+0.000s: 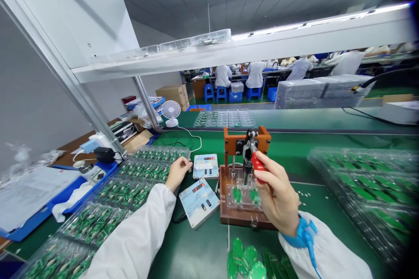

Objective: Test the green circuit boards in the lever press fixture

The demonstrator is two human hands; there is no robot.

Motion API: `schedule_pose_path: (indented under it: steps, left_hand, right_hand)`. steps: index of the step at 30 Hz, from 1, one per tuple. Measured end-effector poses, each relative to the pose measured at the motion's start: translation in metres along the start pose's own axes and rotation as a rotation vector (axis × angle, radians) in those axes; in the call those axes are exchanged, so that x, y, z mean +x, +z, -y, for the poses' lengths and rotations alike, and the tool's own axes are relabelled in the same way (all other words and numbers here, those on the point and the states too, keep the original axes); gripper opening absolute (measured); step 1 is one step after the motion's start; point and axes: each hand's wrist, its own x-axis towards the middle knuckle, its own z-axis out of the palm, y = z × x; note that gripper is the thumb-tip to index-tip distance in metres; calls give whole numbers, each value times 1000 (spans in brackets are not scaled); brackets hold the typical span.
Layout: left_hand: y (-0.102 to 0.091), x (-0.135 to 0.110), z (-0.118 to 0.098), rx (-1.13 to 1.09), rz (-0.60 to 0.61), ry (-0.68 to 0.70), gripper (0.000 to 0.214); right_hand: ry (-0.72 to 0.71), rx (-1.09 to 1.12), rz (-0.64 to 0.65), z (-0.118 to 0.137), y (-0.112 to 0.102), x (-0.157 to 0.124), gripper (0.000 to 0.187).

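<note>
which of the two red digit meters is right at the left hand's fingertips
The farther meter, just past the fingertips of the left hand; the other meter sits nearer the person, turned at a slant.

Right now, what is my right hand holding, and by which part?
Your right hand is gripping the red handle of the toggle clamp on the test fixture.

The test fixture (pixel 231 213) has a brown base and an orange frame (pixel 263 139) on metal posts. A toggle clamp (pixel 248 157) is mounted on this frame, and its tilted red handle (pixel 258 167) is in the right hand (pixel 276 192). Two green circuit boards (pixel 237 195) lie in a clear plate (pixel 245 203) on the base, under the clamp.
</note>
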Motion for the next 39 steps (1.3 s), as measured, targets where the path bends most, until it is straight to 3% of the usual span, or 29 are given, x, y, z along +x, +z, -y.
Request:
schedule_pose_path:
  steps: [7, 11, 14, 17, 21, 25, 30, 35, 39]
  left_hand:
    - [1, -2, -5, 42, 9, 14, 33]
    - [0, -2, -7, 78, 14, 23, 33]
    - [-1, -1, -4, 109, 22, 28, 31]
    - [-1, 1, -1, 132, 31, 31, 30]
    - [-1, 2, -2, 160, 33, 41, 31]
    - [-1, 0, -9, 192, 27, 57, 31]
    - [-4, -2, -11, 242, 33, 70, 31]
    - [-2, -6, -25, 266, 37, 126, 32]
    - [20, -28, -58, 325, 167, 223, 31]
  right_hand:
    - [-130, -60, 3, -7, -1, 6, 45]
    - [-137, -48, -43, 0, -7, 26, 34]
    - [28, -32, -102, 11, -12, 64, 23]
    - [203, 55, -79, 10, -11, 114, 23]
    - [464, 150, 48, -23, 1, 163, 27]
    - [628, 93, 167, -57, 15, 174, 31]
    - [661, -40, 150, -62, 2, 134, 31]
    - [688, -165, 88, -39, -36, 34, 40]
    - [717, -174, 226, -25, -36, -46, 30]
